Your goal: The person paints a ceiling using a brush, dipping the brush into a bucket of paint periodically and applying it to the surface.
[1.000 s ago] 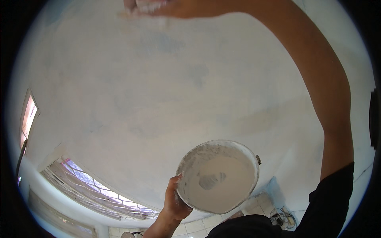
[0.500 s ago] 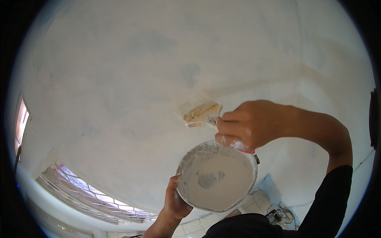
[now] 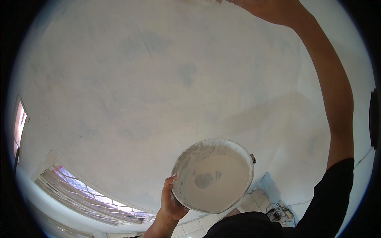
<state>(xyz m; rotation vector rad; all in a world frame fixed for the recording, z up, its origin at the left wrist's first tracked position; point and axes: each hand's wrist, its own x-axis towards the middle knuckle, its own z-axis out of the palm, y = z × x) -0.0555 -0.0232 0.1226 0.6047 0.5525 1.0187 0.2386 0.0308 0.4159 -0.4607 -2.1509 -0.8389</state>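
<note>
My left hand (image 3: pixel 172 204) grips the side of a round bucket (image 3: pixel 208 148), its thumb over the rim. Off-white paint (image 3: pixel 230 180) fills the lower part of the bucket, with a darker patch near its middle, and dried smears coat the inner wall. High up, my right arm reaches across to the wall (image 3: pixel 158 91). My right hand (image 3: pixel 274 10) is cut off by the top edge of the view, its fingers mostly out of sight. Only a blurred sliver shows beside the fingertips, where the paintbrush is; its bristles and handle are hidden.
Thin whitish paint with greyish patches covers the wall. A window with a curved-looking grille (image 3: pixel 99 198) is at the lower left, and a narrower window (image 3: pixel 20 123) at the far left. Cables (image 3: pixel 281 212) lie on the tiled floor (image 3: pixel 254 200) at the lower right.
My right hand has swung up from just above the bucket to the top edge, taking the paintbrush along. The bucket in my left hand has shifted slightly left.
</note>
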